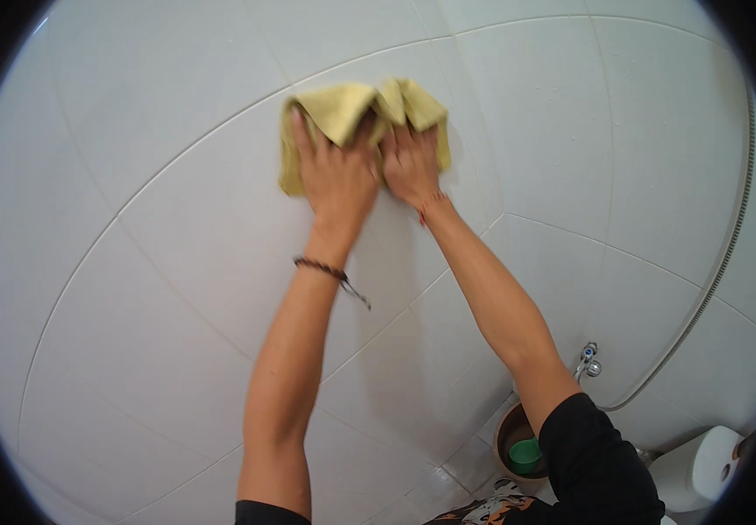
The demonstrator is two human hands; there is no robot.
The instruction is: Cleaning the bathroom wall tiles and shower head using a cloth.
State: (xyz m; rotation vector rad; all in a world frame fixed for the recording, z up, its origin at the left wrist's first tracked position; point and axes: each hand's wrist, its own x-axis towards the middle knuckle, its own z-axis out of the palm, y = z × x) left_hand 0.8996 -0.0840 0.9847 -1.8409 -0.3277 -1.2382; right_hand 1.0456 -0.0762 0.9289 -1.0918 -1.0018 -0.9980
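Note:
Against a white tiled wall [174, 302], a yellow cloth [342, 108] is spread under both hands, its upper edge folded back over some of the fingers. My left hand [342, 180] holds the cloth's left part flat to the tiles, index finger stretched upward. Close beside it, my right hand [412, 169] presses on the right part, with fingertips hidden by the fold. The left hand and nearby cloth look slightly blurred. A dark braided bracelet [320, 266] circles the left wrist, and a thin red one [434, 200] is on the right.
Down at the right, a chrome tap [589, 354] projects from the adjoining wall. Below it stands a brown bucket [501, 446] with a green dipper [524, 456] inside, partly behind my right arm. A flexible metal hose [722, 275] hangs along the right side, near a white toilet cistern [699, 466].

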